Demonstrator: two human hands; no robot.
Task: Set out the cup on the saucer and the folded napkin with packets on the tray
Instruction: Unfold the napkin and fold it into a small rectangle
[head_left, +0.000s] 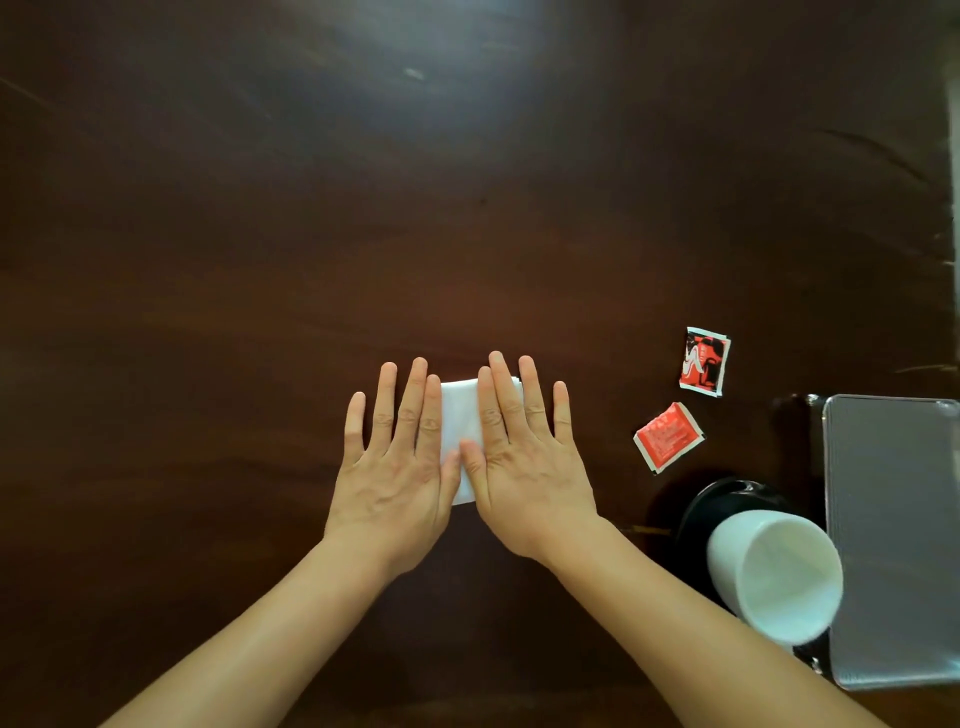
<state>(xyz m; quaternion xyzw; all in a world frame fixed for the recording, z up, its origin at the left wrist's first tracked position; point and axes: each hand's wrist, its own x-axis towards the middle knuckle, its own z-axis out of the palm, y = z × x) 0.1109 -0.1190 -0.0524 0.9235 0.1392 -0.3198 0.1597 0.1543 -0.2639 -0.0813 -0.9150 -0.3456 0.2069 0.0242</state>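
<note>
A white napkin (460, 415) lies flat on the dark wooden table in front of me. My left hand (397, 462) and my right hand (522, 462) press palm-down on it side by side, fingers spread, covering most of it. Two red packets lie to the right: one with black print (704, 361) farther away, one plain red (668, 436) nearer. A white cup (774, 574) stands on a black saucer (719, 501) at the lower right. The silver tray (893, 519) sits beside the cup at the right edge, with nothing on it.
The dark wooden table (415, 208) stretches far ahead and to the left. Its right edge (953, 208) runs close to the tray.
</note>
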